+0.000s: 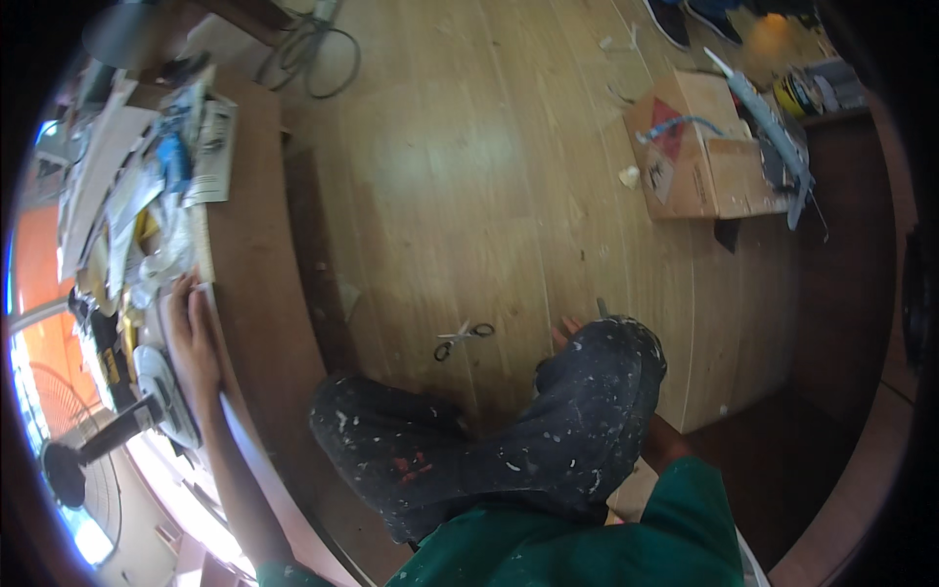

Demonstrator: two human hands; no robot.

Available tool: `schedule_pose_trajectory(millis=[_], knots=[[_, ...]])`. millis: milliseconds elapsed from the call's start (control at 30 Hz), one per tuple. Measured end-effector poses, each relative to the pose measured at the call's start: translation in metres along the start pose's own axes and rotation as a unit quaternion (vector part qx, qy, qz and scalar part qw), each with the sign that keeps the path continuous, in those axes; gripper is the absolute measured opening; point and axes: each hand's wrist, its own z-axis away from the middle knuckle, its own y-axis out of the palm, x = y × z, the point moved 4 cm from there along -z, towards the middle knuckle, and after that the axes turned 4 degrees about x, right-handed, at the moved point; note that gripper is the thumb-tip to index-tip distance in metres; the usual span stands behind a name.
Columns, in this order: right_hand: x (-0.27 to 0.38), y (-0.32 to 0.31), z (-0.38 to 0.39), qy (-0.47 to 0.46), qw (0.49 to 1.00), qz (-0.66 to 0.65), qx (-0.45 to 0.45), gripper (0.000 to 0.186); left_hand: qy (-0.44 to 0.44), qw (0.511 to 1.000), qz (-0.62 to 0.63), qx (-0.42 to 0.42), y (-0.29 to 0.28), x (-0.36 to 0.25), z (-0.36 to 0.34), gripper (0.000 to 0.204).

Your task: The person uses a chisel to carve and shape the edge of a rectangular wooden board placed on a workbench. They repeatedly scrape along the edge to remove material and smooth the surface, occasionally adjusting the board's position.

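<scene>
My left hand (196, 338) lies flat along the edge of the cluttered desk at the left, fingers stretched out and holding nothing. Mostly hidden behind my raised right knee, my right hand (565, 333) shows only a few fingertips, apart and low over the wooden floor. A small grey tip (602, 306) sticks out beside the knee; its kind cannot be made out. Scissors (464, 338) with black handles lie with blades apart on the floor in front of me, touched by neither hand. My dark trousers (528, 440) are spotted with paint.
At the right stands a cardboard box (675, 161) with a caulking gun (763, 112) on it. Papers and a blue item (174, 161) crowd the desk, beside a grey stand base (161, 391). A cable (313, 64) lies coiled at the back; another person's shoes (670, 22) show at top right.
</scene>
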Motion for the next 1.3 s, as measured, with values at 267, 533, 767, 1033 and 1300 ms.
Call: schedule_pose_trajectory(millis=[267,533,767,1033,1300], knots=[[-0.023,-0.013,0.087,0.085,0.993,0.039,-0.069,0.062,-0.02,1.0,0.005,0.005,-0.018,0.081,-0.004,0.054],[-0.096,-0.028,0.137,0.21,0.973,0.075,-0.06,0.069,-0.105,0.994,0.033,-0.016,-0.019,0.053,0.002,0.057],[-0.127,-0.021,0.104,0.231,0.973,0.024,0.013,0.047,-0.041,0.999,-0.001,-0.01,-0.019,0.051,0.007,0.044],[-0.044,-0.14,0.061,0.126,0.971,-0.183,-0.089,0.056,0.011,0.989,-0.107,-0.098,-0.046,-0.094,0.045,0.059],[0.28,-0.257,0.048,-0.092,0.815,-0.545,0.171,0.084,0.493,0.864,-0.046,0.09,0.015,-0.272,0.102,0.072]])
